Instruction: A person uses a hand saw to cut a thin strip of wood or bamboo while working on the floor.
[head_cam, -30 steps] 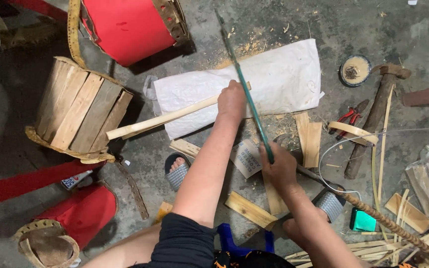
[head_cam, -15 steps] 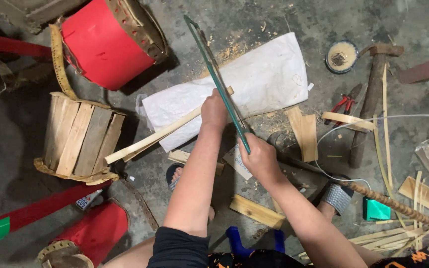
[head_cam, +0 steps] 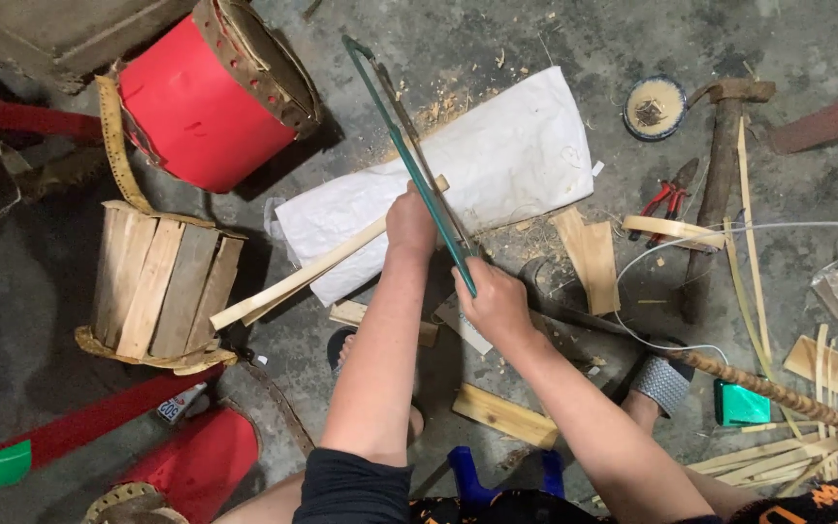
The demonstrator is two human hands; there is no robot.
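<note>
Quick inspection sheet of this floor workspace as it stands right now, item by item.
Surface: grey concrete floor, sawdust on it.
Job's things: green-framed saw across a long wooden strip, over a white sack.
Clutter: wood offcuts, hammer, red pliers, round tin.
Grippers: left hand on the strip; right hand on the saw handle.
Cables: thin white cord.
Surroundings: red drum, bare wooden drum shell.
</note>
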